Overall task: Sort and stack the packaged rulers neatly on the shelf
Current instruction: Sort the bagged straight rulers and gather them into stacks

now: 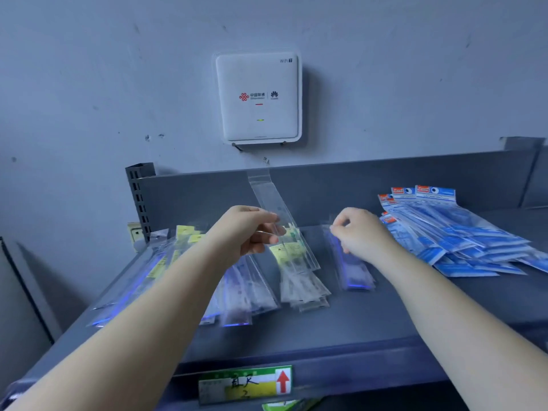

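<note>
The left hand [252,229] pinches a clear packaged ruler [277,215], long axis toward 11 o'clock, while the nearer right hand [358,229] pinches the purple stack [353,268] at its 6 o'clock.

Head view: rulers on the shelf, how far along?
Roughly midway. Done: a small squared stack of purple-edged clear packs and a looser yellow-label pile. In hand: left hand holds up one clear-sleeved ruler; right hand pinches the purple stack's top end. Left: the fanned blue-packaged rulers and the scattered packs at left.
</note>
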{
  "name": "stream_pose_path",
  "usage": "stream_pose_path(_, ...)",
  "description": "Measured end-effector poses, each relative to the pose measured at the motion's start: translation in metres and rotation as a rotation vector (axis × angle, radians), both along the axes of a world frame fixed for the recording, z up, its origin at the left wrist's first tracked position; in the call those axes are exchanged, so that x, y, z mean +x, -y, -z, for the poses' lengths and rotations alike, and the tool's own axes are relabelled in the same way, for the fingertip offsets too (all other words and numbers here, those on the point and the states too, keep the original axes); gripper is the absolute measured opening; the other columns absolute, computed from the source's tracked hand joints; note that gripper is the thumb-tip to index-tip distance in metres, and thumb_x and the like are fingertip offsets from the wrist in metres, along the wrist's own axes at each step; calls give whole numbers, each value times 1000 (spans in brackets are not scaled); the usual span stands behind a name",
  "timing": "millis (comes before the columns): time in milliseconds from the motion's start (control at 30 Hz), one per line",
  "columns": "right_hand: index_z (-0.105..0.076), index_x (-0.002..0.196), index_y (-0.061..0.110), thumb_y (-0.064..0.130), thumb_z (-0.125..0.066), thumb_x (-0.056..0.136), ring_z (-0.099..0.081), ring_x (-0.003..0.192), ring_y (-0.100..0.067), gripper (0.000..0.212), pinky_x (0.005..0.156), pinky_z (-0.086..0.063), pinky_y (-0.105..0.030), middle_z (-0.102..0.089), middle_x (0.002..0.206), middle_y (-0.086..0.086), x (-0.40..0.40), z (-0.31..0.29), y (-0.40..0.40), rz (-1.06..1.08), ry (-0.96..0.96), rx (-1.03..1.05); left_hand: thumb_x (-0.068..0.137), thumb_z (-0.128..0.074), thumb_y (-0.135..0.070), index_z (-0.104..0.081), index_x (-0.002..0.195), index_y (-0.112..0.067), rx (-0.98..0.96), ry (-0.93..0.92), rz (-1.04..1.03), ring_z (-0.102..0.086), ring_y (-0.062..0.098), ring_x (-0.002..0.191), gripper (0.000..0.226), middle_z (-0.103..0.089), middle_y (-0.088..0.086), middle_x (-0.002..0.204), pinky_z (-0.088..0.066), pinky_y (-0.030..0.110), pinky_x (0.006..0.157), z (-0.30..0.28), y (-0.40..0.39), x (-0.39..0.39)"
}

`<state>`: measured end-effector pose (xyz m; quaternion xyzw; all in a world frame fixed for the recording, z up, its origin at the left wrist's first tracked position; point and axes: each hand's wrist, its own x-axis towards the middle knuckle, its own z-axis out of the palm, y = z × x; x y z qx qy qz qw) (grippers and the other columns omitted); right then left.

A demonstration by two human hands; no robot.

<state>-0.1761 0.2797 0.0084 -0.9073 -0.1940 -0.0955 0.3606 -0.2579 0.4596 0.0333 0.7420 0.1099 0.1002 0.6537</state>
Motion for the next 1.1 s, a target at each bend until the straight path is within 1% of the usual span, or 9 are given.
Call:
stream_pose_path(133,-60,82,12,23,-51,92,-45,47,-16,18,48,-37,-20,-62,61,0,8,-1,25,-87,-170,235,91,-57,-6,-58,91,-1,24,-72,85,-60,10,41,5,-61,20,83,-37,15,35,4,30,25)
stream_pose_path(267,-67,87,8,20,-60,89,-40,46,-14,14,35,-25,-16,-60,62,0,8,8,33,-187,-302,253,91,-58,-7,-58,82,-6,20,-89,140,-60,7,41,9,-61,9,69,-36,13,36,11,56,44)
stream_pose_path(500,-59,68,9,9,-60,85,-36,50,-17,17,48,-28,-23,-62,63,-8,15,15,38,-118,-310,341,90,-62,-18,-62,78,-10,196,-77,68,-52,7,41,15,-65,6,69,-34,14,36,17,70,59)
stream_pose_path(633,-37,55,9,8,-56,75,-35,60,-19,28,47,-23,-24,-36,57,-6,25,27,40,76,-164,-145,90,-56,-13,-61,75,-15,375,-46,4,-46,10,49,16,-63,2,72,-32,13,37,14,67,58)
stream_pose_path(733,-46,65,13,5,-55,79,-45,75,-29,18,49,-35,-27,-44,69,-6,24,27,39,132,-119,-293,89,-56,-12,-63,76,-16,425,-4,-11,-46,11,51,15,-64,0,71,-34,16,40,2,56,47)
stream_pose_path(767,-58,80,11,8,-57,81,-53,86,-31,4,62,-45,-29,-55,83,-6,23,25,38,126,-104,-277,88,-56,-12,-64,77,-16,450,9,-16,-46,10,51,14,-65,0,71,-34,16,40,-3,51,41)
stream_pose_path(833,-62,100,13,14,-60,82,-58,101,-26,18,83,-50,-33,-63,103,-4,23,24,35,93,-92,-222,87,-57,-12,-65,77,-16,504,36,-45,-46,10,52,13,-64,-2,70,-33,17,42,-9,36,27)
stream_pose_path(967,-59,90,20,28,-59,83,-60,93,-22,11,82,-50,-34,-63,89,2,23,25,29,59,-109,-251,87,-60,-16,-66,78,-19,570,38,-133,-50,10,57,12,-66,-2,74,-34,16,45,-11,-4,-9)
stream_pose_path(1100,-61,100,21,33,-62,84,-54,89,-16,20,75,-40,-26,-54,82,10,20,26,22,-13,-144,-225,88,-62,-19,-68,87,-18,646,-9,-207,-54,13,64,7,-70,5,85,-36,21,50,-1,-44,-43)
